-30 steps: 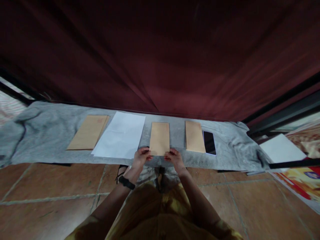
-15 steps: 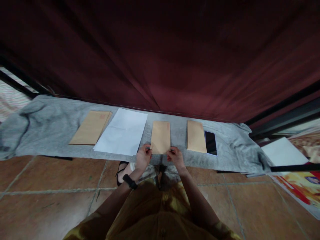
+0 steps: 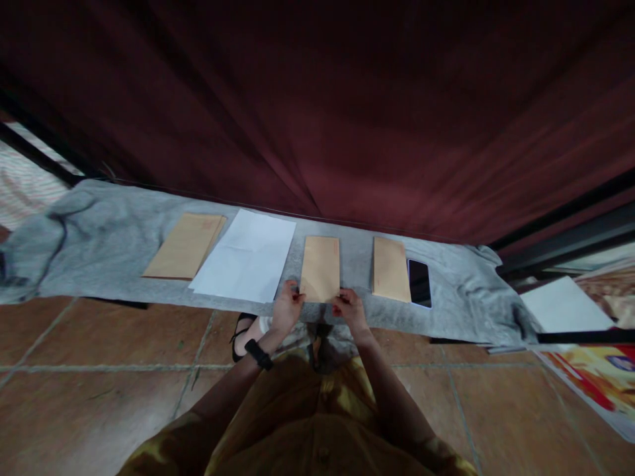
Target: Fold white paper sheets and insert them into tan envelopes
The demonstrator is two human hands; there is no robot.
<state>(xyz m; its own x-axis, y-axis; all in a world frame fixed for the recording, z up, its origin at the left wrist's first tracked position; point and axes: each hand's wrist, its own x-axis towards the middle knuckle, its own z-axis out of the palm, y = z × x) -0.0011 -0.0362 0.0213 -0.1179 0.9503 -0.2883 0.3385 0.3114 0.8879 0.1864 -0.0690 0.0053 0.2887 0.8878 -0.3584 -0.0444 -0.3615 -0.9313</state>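
A brown envelope lies on a grey cloth spread over the tiled floor. My left hand pinches its near left corner and my right hand pinches its near right corner. A black band sits on my left wrist. To the left lie a white sheet of paper and a larger brown envelope. Right of my hands lies another brown envelope with a dark phone beside it.
A dark red curtain hangs behind the cloth. Terracotta tiles cover the floor in front. At the right lie a white sheet and a colourful printed poster. My sandalled foot shows below the cloth's edge.
The view has shifted slightly, so everything sits a little higher and to the right. My hands keep hold of the middle envelope's near corners.
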